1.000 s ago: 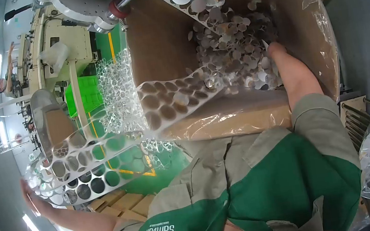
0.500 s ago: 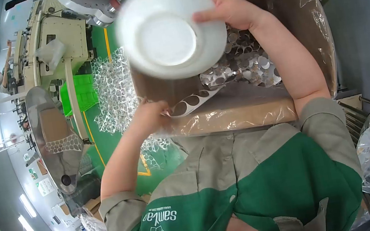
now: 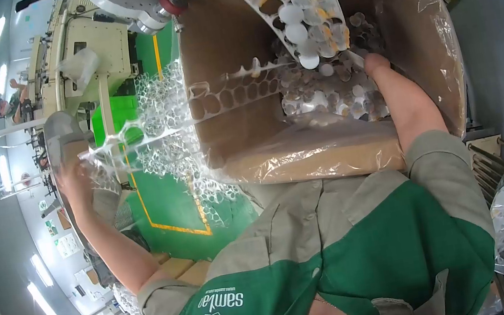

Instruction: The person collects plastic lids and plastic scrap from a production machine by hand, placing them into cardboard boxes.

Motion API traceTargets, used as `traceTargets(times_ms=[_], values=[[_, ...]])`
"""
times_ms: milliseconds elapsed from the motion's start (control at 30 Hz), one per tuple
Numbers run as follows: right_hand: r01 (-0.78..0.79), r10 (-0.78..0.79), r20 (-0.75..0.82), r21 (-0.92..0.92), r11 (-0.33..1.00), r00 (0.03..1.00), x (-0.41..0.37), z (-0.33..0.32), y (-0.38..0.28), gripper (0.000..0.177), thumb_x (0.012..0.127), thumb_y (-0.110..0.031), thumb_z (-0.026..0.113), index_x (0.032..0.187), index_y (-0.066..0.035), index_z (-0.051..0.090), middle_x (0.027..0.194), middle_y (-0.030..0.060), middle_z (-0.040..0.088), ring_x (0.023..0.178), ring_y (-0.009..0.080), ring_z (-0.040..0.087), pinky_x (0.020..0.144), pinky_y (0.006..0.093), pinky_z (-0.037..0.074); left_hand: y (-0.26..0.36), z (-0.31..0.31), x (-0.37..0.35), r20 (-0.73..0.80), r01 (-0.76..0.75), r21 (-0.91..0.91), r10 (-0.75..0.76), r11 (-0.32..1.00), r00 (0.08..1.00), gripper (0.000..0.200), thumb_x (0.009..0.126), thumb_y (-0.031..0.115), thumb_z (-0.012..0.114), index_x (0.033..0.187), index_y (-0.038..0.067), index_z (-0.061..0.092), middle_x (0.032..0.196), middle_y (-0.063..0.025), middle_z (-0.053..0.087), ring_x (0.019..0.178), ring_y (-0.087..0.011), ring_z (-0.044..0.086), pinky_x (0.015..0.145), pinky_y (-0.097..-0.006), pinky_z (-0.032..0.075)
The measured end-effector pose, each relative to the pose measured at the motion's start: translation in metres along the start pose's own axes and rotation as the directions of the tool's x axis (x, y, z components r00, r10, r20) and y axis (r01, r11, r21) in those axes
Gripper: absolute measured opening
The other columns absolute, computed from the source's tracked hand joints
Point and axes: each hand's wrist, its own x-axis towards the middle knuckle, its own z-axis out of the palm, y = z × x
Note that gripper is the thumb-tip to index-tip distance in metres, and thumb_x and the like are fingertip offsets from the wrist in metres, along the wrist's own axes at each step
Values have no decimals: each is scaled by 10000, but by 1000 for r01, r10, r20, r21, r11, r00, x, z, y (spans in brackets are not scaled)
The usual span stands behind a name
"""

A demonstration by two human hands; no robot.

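Observation:
On the left, my left hand (image 3: 75, 179) is closed on one end of a strip of punched-out sheet (image 3: 165, 132), a band of round holes stretched across the box's rim. My right hand (image 3: 376, 63) is low inside the cardboard box, its fingers partly hidden. A narrow white edge of the plate (image 3: 355, 58) shows at its fingertips; the rest is out of sight. Loose round discs (image 3: 358, 106) lie in the box below. Just left of my right hand hangs a wide sheet (image 3: 313, 1) with round pieces in it.
The plastic-lined cardboard box (image 3: 324, 158) stands right in front of my body. Tangled punched scrap (image 3: 176, 149) piles on the green floor to its left. A metal machine arm (image 3: 128, 3) juts in above, and a green crate (image 3: 116, 117) sits behind. Another person (image 3: 12, 102) is far left.
My left hand has swung out left, drawing the strip with it. My right hand has lowered the white plate into the box, and the hanging sheet now shows.

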Motion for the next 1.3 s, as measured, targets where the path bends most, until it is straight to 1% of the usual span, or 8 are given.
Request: traceTargets(times_ms=[33,200,300,600,667,867,1000,1300], values=[[-7,7,-6,14,1000,1000,-11,-13,-6,335,712,-232,674,998,-61,640,1040,129,616,970,285,588,803,376,477,-11,6,2,377,280,137,-311,950,872,177,695,52,664,868,35,627,1058,-144,592,1030,-293,540,887,-365,414],[242,-177,293,-206,948,940,-65,-46,-66,350,699,-254,717,981,-57,653,1057,116,618,974,263,596,805,370,481,167,28,34,-8,21,-410,-27,912,1000,369,780,302,634,1040,44,591,1063,-139,602,997,-286,563,863,-353,406],[442,-366,326,-202,874,872,-85,-64,-96,433,668,-306,741,981,-26,637,1023,154,615,939,300,597,800,382,474,214,80,45,80,-98,-501,159,860,984,447,759,386,654,1060,60,594,1101,-126,586,1054,-286,532,872,-364,416],[596,-594,104,12,803,798,-48,-31,-80,353,676,-244,680,962,-40,642,910,176,635,831,311,619,734,385,472,119,86,-29,7,133,-825,-227,549,974,273,770,293,668,991,135,650,921,-33,653,718,-113,558,657,-265,447],[565,-552,159,-49,824,819,-47,-25,-73,392,651,-269,696,938,-7,641,850,175,644,801,303,628,722,377,476,88,112,-71,-114,128,-835,-396,535,911,215,789,234,651,960,105,657,890,-35,657,792,-100,585,695,-246,449],[561,-387,464,-332,758,797,-67,-24,-69,442,694,-347,703,941,14,642,945,194,631,891,298,612,776,371,474,40,278,-238,351,533,-845,-797,-44,492,253,829,208,598,989,13,620,848,-30,636,756,-94,574,690,-230,452],[553,-365,537,-239,798,760,-101,-46,-79,377,730,-296,683,967,-5,643,879,170,648,814,267,630,735,358,476,65,347,-318,896,348,-444,-415,-826,159,164,810,193,579,929,80,578,828,-14,599,684,-123,541,581,-250,421],[532,-564,169,199,823,809,-296,-98,-175,278,883,-216,523,995,28,597,811,114,645,777,125,579,714,276,445,75,511,-370,941,456,-324,-334,-829,62,210,820,239,590,974,100,570,864,-11,594,718,-115,535,530,-245,410]])
